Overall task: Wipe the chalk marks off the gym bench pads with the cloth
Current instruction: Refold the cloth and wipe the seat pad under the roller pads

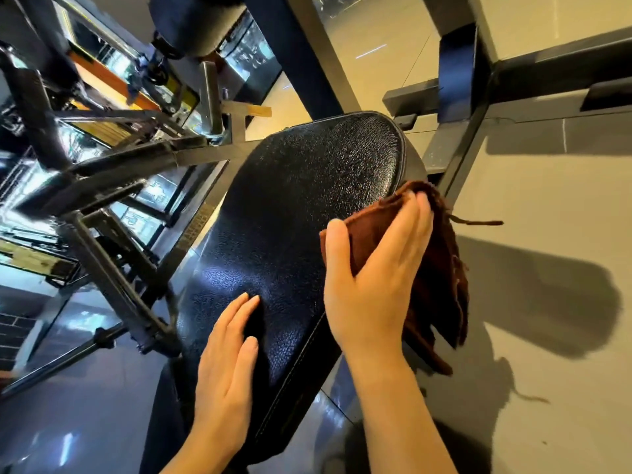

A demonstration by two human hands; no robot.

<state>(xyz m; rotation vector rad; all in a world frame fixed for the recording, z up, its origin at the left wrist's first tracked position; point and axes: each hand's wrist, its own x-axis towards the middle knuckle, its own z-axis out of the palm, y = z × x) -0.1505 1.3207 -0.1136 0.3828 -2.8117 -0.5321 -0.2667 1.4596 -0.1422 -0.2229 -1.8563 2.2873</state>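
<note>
Here, right hand [371,268] pressing cloth [434,268] (brown), bench pad [290,206] edge

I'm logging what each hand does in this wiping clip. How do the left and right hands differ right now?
The left hand lies bare on the black textured bench pad, near its closer end; the right hand presses a brown frayed cloth against the pad's right edge. The left sits nearer the camera, the right farther along. Both have straight fingers, palms down.
</note>
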